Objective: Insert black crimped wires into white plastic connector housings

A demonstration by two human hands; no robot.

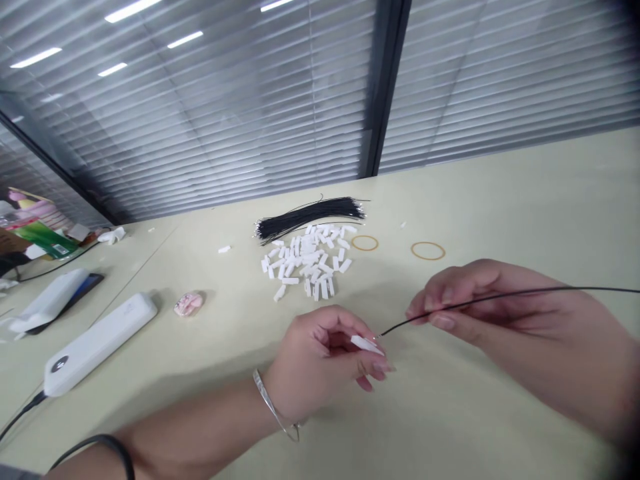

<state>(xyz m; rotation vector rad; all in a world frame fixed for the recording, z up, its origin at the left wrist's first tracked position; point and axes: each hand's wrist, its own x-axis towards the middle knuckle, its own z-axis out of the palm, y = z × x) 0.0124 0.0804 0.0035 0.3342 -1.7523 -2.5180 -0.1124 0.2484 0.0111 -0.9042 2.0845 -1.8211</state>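
Hands (317,363) (520,340) far from table's back edge (475,163)

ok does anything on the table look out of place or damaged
Mildly: one small white piece lies left of the pile of white pieces, apart from the rest, and the bundle of black wires looks slightly untidy at its edges. No clear damage shows.

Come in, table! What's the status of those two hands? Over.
Left hand: pinching white piece. Right hand: holding black wire, metal tip at the piece; insertion unclear. White pile and wire bundle beyond, not between hands.
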